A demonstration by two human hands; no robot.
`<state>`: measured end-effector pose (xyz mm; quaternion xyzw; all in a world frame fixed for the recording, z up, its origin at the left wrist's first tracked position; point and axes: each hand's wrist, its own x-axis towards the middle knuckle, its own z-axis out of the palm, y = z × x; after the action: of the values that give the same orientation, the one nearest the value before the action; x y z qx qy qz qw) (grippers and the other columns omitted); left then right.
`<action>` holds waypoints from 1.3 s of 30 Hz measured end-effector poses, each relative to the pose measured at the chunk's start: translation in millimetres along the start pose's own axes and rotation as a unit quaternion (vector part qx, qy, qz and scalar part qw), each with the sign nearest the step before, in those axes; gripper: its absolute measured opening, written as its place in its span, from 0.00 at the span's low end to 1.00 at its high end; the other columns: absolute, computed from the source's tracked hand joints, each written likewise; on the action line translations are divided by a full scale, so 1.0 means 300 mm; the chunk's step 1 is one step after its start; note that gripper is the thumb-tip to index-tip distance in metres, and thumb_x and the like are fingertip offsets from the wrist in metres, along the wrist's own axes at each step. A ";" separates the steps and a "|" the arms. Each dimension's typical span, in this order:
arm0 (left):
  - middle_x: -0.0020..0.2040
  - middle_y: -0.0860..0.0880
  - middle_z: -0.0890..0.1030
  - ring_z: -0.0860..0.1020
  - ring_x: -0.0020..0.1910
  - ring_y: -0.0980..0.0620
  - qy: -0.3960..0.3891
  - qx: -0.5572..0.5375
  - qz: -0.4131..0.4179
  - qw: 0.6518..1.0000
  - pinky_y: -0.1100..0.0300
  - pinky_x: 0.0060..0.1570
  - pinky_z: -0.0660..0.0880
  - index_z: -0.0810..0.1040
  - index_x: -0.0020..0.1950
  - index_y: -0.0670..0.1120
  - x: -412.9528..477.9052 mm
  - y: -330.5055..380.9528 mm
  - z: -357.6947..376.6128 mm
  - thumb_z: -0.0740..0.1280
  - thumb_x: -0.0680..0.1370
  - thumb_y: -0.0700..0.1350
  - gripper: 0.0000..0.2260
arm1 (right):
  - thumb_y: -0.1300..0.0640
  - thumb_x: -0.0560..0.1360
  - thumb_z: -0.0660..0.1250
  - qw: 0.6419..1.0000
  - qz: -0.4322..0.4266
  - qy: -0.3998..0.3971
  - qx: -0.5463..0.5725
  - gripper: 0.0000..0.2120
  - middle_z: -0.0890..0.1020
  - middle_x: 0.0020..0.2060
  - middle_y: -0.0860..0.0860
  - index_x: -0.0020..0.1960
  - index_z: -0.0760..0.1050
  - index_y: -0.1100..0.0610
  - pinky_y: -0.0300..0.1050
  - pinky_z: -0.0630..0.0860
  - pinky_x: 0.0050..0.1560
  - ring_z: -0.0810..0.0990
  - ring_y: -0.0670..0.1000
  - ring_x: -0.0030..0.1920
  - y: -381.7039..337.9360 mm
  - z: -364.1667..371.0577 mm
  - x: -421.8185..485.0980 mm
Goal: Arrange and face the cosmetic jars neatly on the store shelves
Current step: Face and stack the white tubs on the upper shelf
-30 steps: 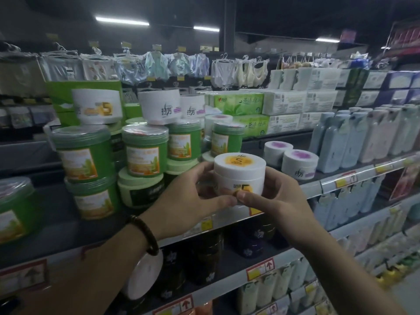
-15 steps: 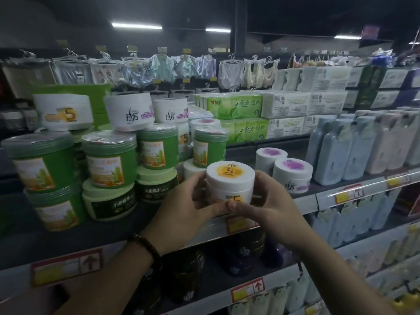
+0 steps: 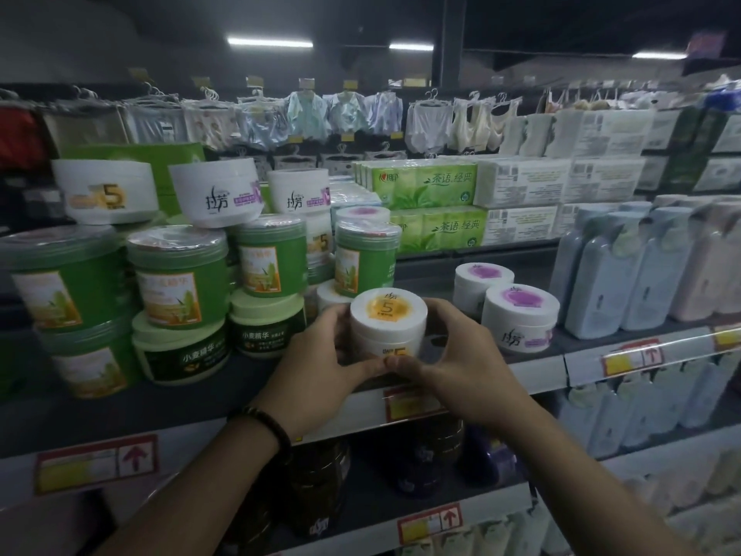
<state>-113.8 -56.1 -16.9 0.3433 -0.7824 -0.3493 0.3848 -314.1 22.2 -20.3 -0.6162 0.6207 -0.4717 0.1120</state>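
Note:
A white jar with an orange "5" lid (image 3: 387, 321) stands at the front of the dark shelf (image 3: 200, 395), its label facing me. My left hand (image 3: 320, 355) cups its left side and my right hand (image 3: 453, 355) cups its right side, the thumbs meeting below the label. Two white jars with purple lids (image 3: 519, 317) stand just to the right. To the left are stacked green jars (image 3: 178, 278) with white jars (image 3: 214, 192) on top of them.
Pale shampoo bottles (image 3: 625, 270) fill the right end of the shelf. Green tissue packs (image 3: 425, 190) sit behind. Dark jars (image 3: 316, 487) stand on the shelf below. Price tags (image 3: 629, 357) line the shelf edge. Clothing on hangers (image 3: 304, 114) hangs at the back.
Both hands have carried the white jar forward and down onto the shelf's front edge, beside the purple-lid jars. The view has swung slightly to the left.

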 end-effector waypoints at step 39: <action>0.58 0.56 0.87 0.85 0.55 0.63 -0.004 0.009 -0.033 0.999 0.61 0.60 0.81 0.80 0.70 0.49 0.020 -0.039 -0.030 0.79 0.76 0.41 0.23 | 0.59 0.77 0.72 0.999 0.039 -0.014 0.020 0.27 0.86 0.61 0.41 0.74 0.76 0.44 0.48 0.82 0.64 0.84 0.39 0.60 0.020 0.014 0.016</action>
<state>-106.1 -69.6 -20.0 0.3708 -0.7754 -0.3562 0.3666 -316.1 15.0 -24.7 -0.5959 0.6329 -0.4707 0.1508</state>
